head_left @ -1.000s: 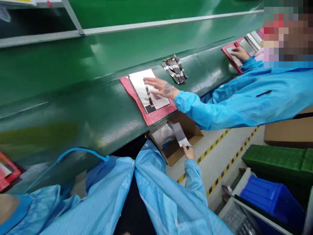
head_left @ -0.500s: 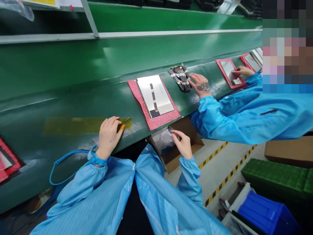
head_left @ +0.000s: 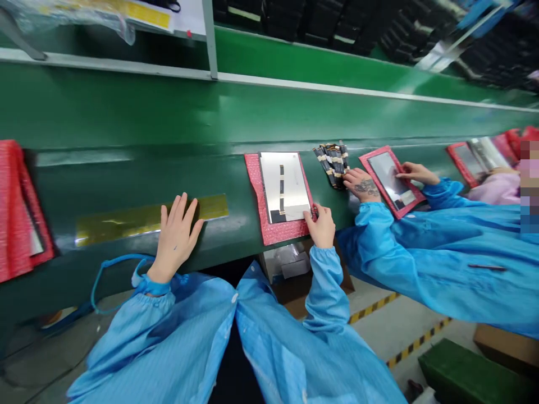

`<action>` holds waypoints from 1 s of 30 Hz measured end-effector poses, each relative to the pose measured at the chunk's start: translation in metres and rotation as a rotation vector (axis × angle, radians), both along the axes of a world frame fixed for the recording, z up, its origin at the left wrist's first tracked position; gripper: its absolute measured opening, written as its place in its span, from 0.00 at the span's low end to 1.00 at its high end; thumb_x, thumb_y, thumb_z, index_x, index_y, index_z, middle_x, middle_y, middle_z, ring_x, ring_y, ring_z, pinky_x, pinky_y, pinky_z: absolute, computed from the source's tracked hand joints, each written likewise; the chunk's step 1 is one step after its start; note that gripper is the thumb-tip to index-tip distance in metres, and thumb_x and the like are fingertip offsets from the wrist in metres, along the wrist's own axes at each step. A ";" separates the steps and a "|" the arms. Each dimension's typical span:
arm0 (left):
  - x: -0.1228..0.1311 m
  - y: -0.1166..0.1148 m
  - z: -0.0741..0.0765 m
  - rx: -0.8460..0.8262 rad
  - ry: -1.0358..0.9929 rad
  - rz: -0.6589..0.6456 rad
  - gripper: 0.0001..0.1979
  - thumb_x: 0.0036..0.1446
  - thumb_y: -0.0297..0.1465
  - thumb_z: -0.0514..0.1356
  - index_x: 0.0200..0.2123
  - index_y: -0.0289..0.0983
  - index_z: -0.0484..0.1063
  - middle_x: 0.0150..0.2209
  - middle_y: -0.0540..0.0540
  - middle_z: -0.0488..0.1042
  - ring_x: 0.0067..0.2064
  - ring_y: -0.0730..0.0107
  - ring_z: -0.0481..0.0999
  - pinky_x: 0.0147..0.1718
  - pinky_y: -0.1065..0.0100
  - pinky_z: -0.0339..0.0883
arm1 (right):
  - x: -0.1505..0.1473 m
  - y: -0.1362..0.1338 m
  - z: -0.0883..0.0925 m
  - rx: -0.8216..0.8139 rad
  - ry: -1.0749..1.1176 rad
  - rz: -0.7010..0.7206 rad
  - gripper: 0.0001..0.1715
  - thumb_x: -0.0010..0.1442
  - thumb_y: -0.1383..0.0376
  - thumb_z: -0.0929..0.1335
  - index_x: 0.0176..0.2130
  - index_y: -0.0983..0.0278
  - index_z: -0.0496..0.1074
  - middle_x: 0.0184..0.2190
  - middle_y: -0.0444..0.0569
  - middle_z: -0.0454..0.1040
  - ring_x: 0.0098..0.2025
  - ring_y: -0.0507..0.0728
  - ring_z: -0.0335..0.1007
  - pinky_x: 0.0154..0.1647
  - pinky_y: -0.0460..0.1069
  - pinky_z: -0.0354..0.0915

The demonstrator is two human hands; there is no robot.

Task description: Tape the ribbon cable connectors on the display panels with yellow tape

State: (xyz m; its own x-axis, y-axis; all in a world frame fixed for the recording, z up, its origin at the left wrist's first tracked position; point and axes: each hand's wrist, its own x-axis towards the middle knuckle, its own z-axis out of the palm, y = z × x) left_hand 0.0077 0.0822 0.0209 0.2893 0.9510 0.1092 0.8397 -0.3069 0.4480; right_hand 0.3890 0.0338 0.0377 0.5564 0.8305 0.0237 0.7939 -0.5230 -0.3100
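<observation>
My left hand (head_left: 177,238) lies open, fingers spread, over a strip of yellow-brown tape (head_left: 214,206) on the green bench. A silvery, flat display panel (head_left: 295,185) rests on a pink bubble-wrap sheet (head_left: 275,233) right of centre. Down the panel's back runs a dark flex cable (head_left: 282,188), ending at a black patch near the lower edge. At the panel's lower right corner is my right hand (head_left: 322,225), thumb on top and curled fingers at the edge, closed on it. The fingertips are partly hidden.
A pile of flex cables (head_left: 332,163) lies right of the panel, by a co-worker's hand (head_left: 362,185). That co-worker handles another panel (head_left: 387,174) on pink wrap. Pink-wrapped panels (head_left: 21,213) sit at left. An open cardboard box (head_left: 297,294) stands below the bench edge.
My right hand has risen from the plastic bag in the box to the panel's corner. My left hand's fingers have spread and flattened onto the tape. The view has swung.
</observation>
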 end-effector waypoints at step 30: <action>0.166 0.025 0.009 -0.472 -0.700 0.142 0.07 0.64 0.30 0.52 0.35 0.38 0.68 0.37 0.42 0.77 0.42 0.60 0.78 0.44 0.61 0.70 | -0.014 -0.016 -0.018 0.235 0.235 0.085 0.33 0.56 0.42 0.66 0.44 0.67 0.76 0.37 0.56 0.78 0.37 0.61 0.72 0.44 0.55 0.67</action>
